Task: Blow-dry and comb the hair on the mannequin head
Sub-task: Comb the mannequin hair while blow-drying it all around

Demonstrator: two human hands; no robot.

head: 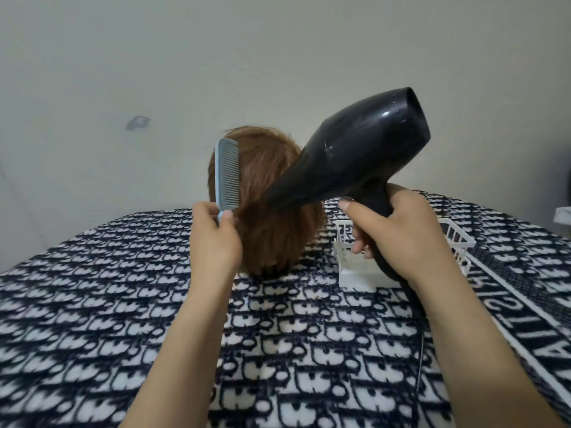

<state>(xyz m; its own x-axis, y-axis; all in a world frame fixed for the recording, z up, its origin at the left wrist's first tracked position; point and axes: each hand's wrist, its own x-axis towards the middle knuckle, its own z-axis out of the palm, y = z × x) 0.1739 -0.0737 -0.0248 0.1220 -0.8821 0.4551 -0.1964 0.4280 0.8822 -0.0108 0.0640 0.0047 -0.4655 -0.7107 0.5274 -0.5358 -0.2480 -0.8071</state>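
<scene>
The left grip (216, 239) is pinching a blue comb (228, 177) upright against the mannequin head (265, 168) standing on a patterned blanket (92, 304); the right grip (398, 233) is clasping a black hair dryer (355, 156), nozzle pointing at its hair (278, 239).

White basket (355, 278) blocks right of mannequin head (262, 168); left seems open.

soft even light; glare on dryer (355, 156); edges warped, blurred

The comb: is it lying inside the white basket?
No, the left hand holds the comb upright at the hair.
</scene>
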